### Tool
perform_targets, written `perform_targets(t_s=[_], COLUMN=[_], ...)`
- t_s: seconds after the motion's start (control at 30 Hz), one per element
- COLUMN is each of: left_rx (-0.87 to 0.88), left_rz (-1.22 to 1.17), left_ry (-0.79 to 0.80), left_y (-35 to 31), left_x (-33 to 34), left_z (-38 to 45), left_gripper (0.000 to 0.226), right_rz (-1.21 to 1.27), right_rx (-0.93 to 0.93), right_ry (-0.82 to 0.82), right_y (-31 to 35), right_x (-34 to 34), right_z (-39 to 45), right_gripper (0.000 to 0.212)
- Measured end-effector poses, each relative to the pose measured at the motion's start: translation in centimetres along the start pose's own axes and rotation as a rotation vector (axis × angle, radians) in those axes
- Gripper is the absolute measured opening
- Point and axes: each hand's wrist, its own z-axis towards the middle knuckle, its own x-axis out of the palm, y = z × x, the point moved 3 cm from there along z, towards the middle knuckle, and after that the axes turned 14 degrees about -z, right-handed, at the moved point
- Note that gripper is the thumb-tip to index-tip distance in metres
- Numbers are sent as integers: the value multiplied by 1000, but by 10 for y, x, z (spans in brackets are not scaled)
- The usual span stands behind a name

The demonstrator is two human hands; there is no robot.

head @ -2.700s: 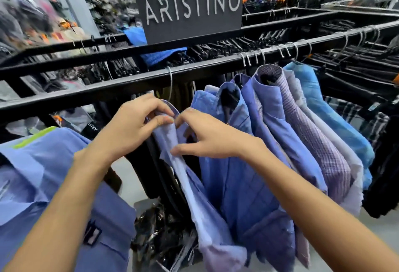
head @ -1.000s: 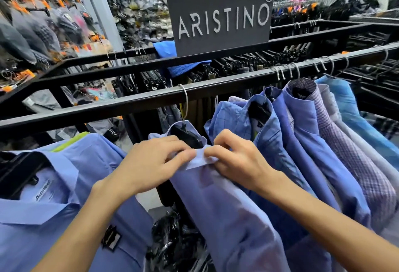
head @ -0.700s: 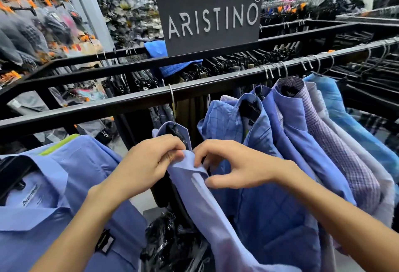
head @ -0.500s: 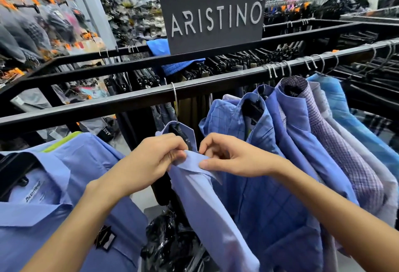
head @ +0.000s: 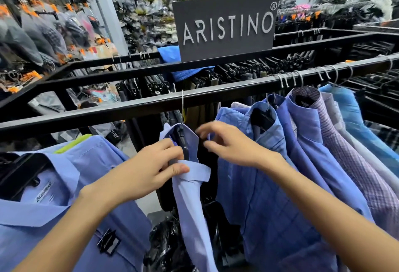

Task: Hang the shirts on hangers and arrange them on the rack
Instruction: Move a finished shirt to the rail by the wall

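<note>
Left hand (head: 149, 170) pinching shirt (head: 192, 196), seemingly.

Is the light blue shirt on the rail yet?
Yes: the light blue shirt hangs by its hanger hook over the rail.

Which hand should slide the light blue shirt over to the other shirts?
Probably the left hand: it already pinches the light blue shirt at the collar, just under its hanger hook. The right hand hovers open.
</note>
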Motion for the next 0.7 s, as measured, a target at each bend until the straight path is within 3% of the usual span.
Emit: perform_targets(t_s=[0.07,0.13,0.23,0.3,0.37,0.5,0.6,0.7], left_rx=[10,24,1,-17,-31,-31,-13,-16], left_rz=[6,11,-6,-19,-25,-44,-27,-12], left_ry=[10,16,18,12,19,37,42,53], left_y=[-2,-4,-4,-1,3,6,1,-3], left_x=[0,0,-2,-5,-7,-7,-5,-6], left_z=[2,1,-3,-8,-11,-12,-9,-7], left_gripper=[39,36,38,40,39,34,31,26], right_rz=[-34,-112,-135,49,179,105,91,106], right_rx=[-36,-78,-111,-96,-35,-50,-119,-121], right_ry=[-65,0,-1,-46,30,197,161,204], right_y=[13,19,20,16,9,13,20,24], right_x=[2,11,15,3,-7,-3,2,-8], right_z=[19,35,52,61,63,66,70,71], right_gripper=[53,59,30,17,12,41,29,32])
